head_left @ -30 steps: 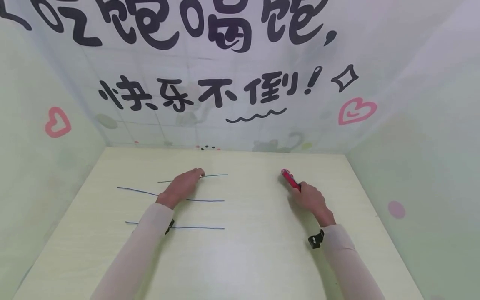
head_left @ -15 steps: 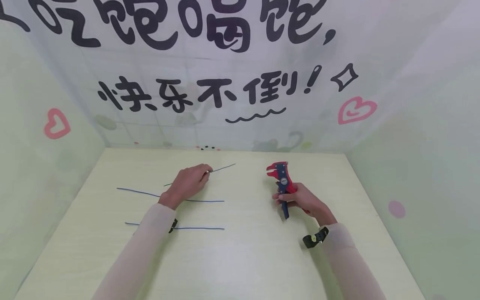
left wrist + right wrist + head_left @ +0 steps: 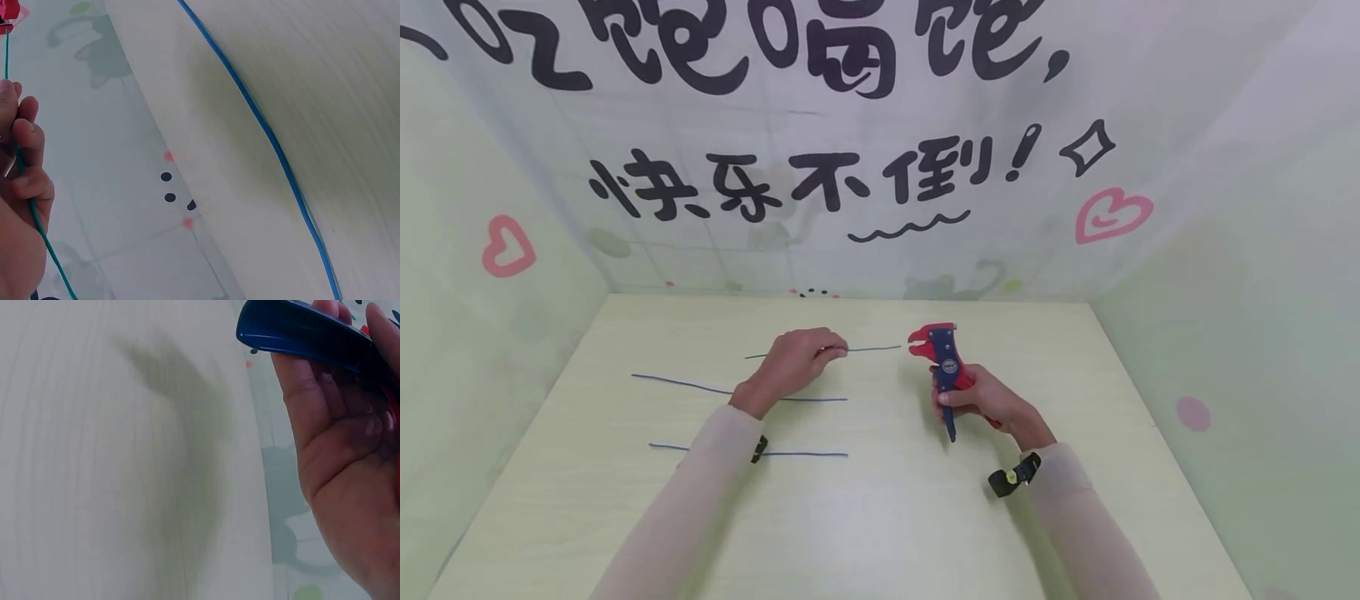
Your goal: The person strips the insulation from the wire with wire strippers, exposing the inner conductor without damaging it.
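My left hand (image 3: 797,360) pinches a thin green wire (image 3: 874,348) between thumb and fingers. Its free end points right, just short of the stripper's mouth in the head view; the other end sticks out behind the hand. In the left wrist view the green wire (image 3: 55,262) runs along the curled fingers up to the red head (image 3: 9,9) of the tool. My right hand (image 3: 996,402) grips a red and blue wire stripper (image 3: 946,354) upright, its notched jaws apart and facing left. The blue handle (image 3: 300,334) crosses the fingers in the right wrist view.
Two blue wires lie on the pale wooden table (image 3: 880,533): a farther wire (image 3: 681,383), partly under the left wrist, and a nearer wire (image 3: 808,454), crossed by the left sleeve. A printed wall sheet (image 3: 850,267) stands behind, with side panels left and right.
The right hand has turned the wire stripper from edge-on to broadside and moved it left. The left hand has lifted the green wire and shifted right, bringing its end close to the stripper.
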The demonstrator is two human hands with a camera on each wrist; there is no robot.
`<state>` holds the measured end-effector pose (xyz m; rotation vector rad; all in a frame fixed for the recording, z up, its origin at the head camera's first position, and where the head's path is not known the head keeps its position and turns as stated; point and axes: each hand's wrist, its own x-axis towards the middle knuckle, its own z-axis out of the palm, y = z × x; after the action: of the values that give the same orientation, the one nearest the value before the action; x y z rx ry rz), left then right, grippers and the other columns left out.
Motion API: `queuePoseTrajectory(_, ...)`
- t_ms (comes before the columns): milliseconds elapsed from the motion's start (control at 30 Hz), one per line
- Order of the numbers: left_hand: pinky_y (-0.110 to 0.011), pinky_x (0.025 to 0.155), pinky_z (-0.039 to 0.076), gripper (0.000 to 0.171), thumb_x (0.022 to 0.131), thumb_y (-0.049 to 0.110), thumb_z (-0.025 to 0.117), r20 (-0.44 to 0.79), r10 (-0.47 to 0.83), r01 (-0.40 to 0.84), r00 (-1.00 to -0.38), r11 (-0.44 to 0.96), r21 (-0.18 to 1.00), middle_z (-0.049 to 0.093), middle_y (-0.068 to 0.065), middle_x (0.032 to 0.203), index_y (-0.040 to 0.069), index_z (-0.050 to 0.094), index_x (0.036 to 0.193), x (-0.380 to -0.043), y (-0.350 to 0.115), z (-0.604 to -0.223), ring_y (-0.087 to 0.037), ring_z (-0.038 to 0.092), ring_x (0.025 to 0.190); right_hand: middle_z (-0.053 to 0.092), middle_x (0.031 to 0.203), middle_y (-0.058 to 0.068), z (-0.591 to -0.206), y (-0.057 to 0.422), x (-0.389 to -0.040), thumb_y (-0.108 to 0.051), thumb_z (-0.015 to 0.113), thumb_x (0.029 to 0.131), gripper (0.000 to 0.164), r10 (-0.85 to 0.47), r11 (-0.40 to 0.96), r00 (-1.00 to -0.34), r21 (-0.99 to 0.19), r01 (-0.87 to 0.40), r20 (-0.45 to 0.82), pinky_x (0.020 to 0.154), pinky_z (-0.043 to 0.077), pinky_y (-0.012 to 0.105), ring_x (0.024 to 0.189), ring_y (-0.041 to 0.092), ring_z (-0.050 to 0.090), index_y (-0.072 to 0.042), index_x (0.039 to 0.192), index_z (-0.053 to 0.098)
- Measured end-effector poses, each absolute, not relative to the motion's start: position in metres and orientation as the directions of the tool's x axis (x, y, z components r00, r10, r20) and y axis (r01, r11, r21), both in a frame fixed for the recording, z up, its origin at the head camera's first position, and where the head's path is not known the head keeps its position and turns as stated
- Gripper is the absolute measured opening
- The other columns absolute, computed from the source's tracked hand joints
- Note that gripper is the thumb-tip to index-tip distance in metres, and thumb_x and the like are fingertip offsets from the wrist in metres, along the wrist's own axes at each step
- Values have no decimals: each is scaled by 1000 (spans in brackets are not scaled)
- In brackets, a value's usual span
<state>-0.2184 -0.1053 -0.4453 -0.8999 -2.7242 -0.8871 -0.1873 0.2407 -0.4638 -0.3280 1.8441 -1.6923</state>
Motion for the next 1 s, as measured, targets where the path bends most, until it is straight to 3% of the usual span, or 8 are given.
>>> queuePoseTrajectory(533,-32,79,55,11,94,17,69,333,527,620,-782,603,502,74,5,94,14,76,102,-219,-91,-445,-11,67,83,68,90,10,-462,232,-188,-13,69,94,47,-569,173,-771,-958,227,-286,82,59,42,81,24,69,17,120,45)
queuePoseTrajectory(767,-31,79,54,11,94,17,69,330,530,620,-781,598,507,73,5,93,15,76,102,-218,-86,-442,-10,63,80,68,86,9,-460,234,-187,-13,67,94,30,-562,178,-780,-961,212,-276,80,59,42,77,23,69,8,111,54)
queuePoseTrajectory(1000,-31,77,54,11,94,16,69,336,535,628,-775,594,503,72,5,92,14,76,102,-215,-81,-438,-9,61,78,66,78,6,-456,232,-182,-13,67,94,27,-575,175,-782,-970,172,-242,72,59,41,69,20,66,7,105,53)
